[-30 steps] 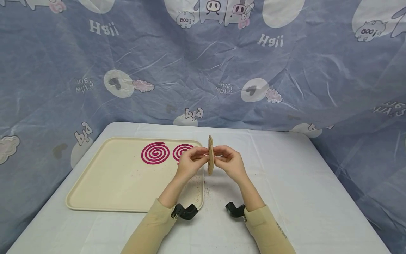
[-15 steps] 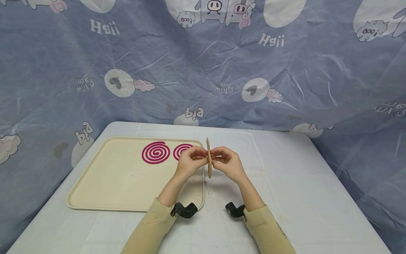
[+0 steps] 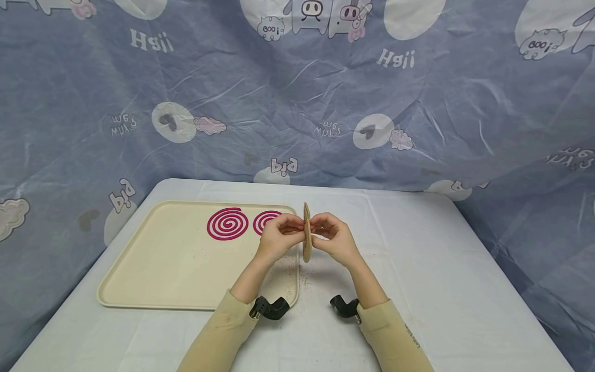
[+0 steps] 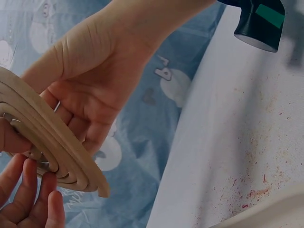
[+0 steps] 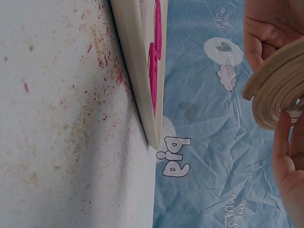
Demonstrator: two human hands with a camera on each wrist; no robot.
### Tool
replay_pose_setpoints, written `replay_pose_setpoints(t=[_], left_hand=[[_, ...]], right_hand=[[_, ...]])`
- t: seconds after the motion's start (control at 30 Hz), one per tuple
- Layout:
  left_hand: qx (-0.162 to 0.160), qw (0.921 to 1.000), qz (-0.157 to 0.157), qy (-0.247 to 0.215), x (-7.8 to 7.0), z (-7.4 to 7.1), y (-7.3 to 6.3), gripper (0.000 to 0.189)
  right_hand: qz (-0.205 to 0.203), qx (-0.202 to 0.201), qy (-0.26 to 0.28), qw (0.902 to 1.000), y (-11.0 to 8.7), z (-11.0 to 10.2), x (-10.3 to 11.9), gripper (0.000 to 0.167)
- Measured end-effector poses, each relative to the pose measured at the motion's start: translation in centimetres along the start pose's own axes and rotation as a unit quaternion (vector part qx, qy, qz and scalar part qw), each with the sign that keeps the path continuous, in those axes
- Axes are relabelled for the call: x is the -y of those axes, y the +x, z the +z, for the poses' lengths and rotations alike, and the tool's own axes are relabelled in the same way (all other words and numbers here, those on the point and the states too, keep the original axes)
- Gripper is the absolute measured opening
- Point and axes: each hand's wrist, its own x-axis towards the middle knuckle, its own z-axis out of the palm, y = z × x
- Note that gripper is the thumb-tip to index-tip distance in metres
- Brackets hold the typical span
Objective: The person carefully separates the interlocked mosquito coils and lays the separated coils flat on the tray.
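Observation:
Above the table a tan mosquito coil (image 3: pixel 307 250) stands on edge between the two hands, almost edge-on to the head camera. My left hand (image 3: pixel 279 237) pinches it from the left, thumb and fingertips at its middle. From the right side my right hand (image 3: pixel 337 240) pinches it too. In the left wrist view the coil's (image 4: pixel 61 137) nested rings show, with fingertips pressed in near the centre. The right wrist view shows the coil's (image 5: pixel 270 90) blunt outer end and its rings lying close together; part of it runs out of frame.
A cream tray (image 3: pixel 176 263) lies on the left of the white-covered table (image 3: pixel 446 289). Two magenta coils (image 3: pixel 228 223) lie flat at its back, the right one partly behind my left hand. Reddish and brown crumbs (image 5: pixel 102 61) are scattered by the tray's right edge.
The tan coil has dropped slightly and tilted a little between the hands, turning thinner to the camera and then slightly wider again. Both hands keep nearly the same place; the tray has not moved.

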Motion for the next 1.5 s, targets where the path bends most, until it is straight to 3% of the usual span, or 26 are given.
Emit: replay_pose_setpoints(t=[0.33,0.73,0.87,0.97,1.13,1.5], left_hand=[[0.009,0.9988,0.029,-0.039,0.4,0.1,0.2,0.045],[0.030,0.9976,0.039,-0.049,0.8,0.3,0.2,0.047],[0.024,0.9975,0.045,-0.049,2.3,0.3,0.6,0.048],[0.022,0.9971,0.052,-0.051,2.4,0.2,0.6,0.048],[0.030,0.9975,0.046,-0.044,0.7,0.3,0.1,0.051],[0.039,0.9971,0.038,-0.053,0.7,0.2,0.0,0.051]], right_hand=[[0.010,0.009,0.017,0.9998,0.0,0.1,-0.2,0.050],[0.035,0.043,0.060,0.9967,-0.1,-0.2,-0.1,0.065],[0.034,0.043,0.054,0.9970,-0.1,-0.2,-0.1,0.065],[0.033,0.041,0.049,0.9974,-0.1,-0.2,-0.1,0.063],[0.027,0.047,0.046,0.9975,0.0,-0.2,-0.2,0.067],[0.029,0.060,0.044,0.9968,0.0,-0.4,-0.3,0.071]])
